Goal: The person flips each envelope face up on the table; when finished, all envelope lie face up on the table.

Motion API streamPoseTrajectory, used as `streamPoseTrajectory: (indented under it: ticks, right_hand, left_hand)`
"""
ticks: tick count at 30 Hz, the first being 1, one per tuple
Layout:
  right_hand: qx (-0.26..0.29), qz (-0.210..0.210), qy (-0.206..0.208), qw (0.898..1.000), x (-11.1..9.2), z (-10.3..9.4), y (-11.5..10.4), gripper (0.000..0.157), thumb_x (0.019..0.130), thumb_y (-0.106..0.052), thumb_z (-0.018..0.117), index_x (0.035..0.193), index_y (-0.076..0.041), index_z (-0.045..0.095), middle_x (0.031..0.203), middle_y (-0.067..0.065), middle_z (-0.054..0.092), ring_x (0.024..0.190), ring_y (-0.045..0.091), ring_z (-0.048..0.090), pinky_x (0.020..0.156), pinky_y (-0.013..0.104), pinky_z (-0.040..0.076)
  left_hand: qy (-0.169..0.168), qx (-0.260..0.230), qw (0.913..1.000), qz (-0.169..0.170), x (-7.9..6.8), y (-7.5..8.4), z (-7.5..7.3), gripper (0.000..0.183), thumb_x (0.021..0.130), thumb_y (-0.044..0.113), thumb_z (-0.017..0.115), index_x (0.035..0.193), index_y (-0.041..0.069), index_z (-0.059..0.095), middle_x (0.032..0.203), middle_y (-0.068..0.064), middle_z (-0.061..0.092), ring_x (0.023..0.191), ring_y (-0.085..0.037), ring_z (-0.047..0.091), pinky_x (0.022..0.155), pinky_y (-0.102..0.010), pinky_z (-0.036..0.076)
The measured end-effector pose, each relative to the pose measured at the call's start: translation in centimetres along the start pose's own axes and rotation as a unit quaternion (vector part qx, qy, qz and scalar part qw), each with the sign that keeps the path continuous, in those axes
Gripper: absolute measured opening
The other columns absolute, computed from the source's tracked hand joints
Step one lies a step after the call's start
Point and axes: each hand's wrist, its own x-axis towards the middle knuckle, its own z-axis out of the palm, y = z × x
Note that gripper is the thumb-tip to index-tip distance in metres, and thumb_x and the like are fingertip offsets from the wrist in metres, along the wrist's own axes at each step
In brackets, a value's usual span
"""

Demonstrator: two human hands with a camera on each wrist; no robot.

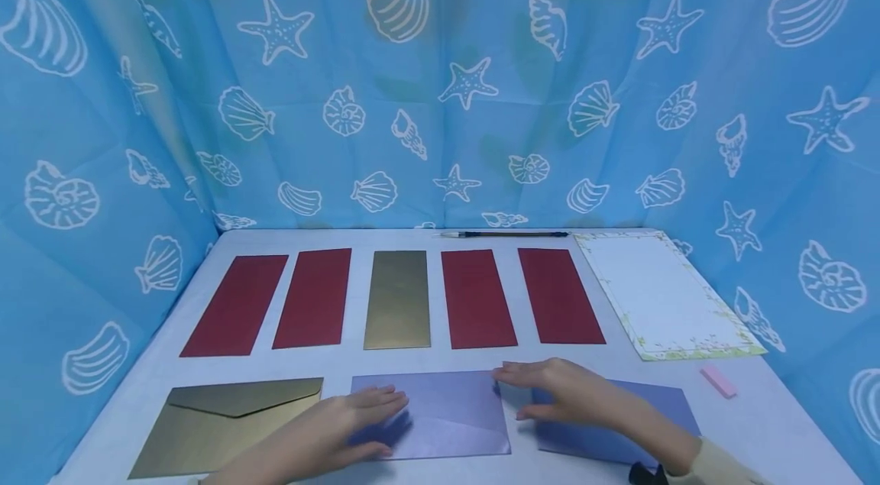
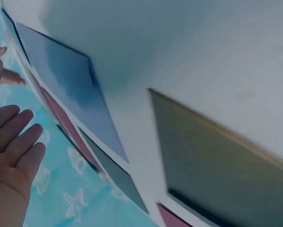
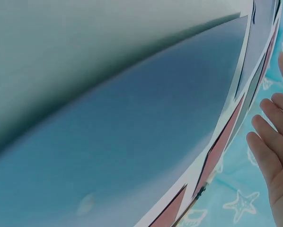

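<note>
My left hand (image 1: 354,424) hovers at the left part of the middle lavender envelope (image 1: 447,416), fingers loosely straight, with nothing held. Over the gap between that envelope and the right-hand lavender envelope (image 1: 619,424) is my right hand (image 1: 564,393), its fingers extended and also holding nothing. Whether its fingertips touch the envelope's corner I cannot tell from the head view. A gold envelope (image 1: 199,431) with its pointed flap uppermost lies left of my left hand. Both wrist views show relaxed, extended fingers: the left palm (image 2: 11,165) and the right palm (image 3: 278,146).
Behind the hands lies a row of red envelopes (image 1: 312,298) with one gold envelope (image 1: 397,302) in the middle. A brush (image 1: 509,234) lies at the back edge. Flower-bordered paper (image 1: 660,290) and a pink eraser-like block (image 1: 719,380) are on the right. A blue curtain (image 1: 440,126) encloses the table.
</note>
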Motion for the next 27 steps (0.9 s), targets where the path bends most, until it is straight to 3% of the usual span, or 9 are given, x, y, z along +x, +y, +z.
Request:
streamPoseTrajectory:
  ticks: [5,20,27]
  right_hand:
    - [-0.005,0.004,0.007,1.000,-1.0,-0.1,0.5,0.058,0.087,-0.031,0.073,0.138,-0.010,0.055,0.135,0.004,0.056,0.125,0.019,0.052,0.093,0.037,0.050]
    - [-0.001,0.037,0.033,0.999,-3.9,-0.6,0.8,0.058,0.086,-0.035,0.073,0.134,-0.008,0.058,0.133,0.008,0.058,0.122,0.024,0.055,0.089,0.037,0.052]
    - [0.001,0.052,0.047,0.998,-4.9,-0.6,1.1,0.058,0.085,-0.033,0.074,0.135,-0.011,0.057,0.132,0.006,0.059,0.121,0.023,0.056,0.087,0.035,0.053]
  left_hand:
    - [0.005,0.025,0.9985,0.049,1.5,0.2,0.4,0.055,0.094,0.039,0.062,0.137,0.005,0.054,0.136,-0.006,0.056,0.128,-0.021,0.050,0.097,-0.037,0.047]
    - [-0.002,0.050,0.9920,0.116,5.9,1.9,2.1,0.055,0.092,0.039,0.064,0.138,0.009,0.054,0.135,-0.003,0.057,0.127,-0.015,0.050,0.096,-0.028,0.047]
    - [-0.005,0.040,0.9858,0.163,8.3,3.2,2.9,0.054,0.094,0.037,0.063,0.139,0.008,0.053,0.136,-0.002,0.056,0.128,-0.011,0.048,0.101,-0.022,0.041]
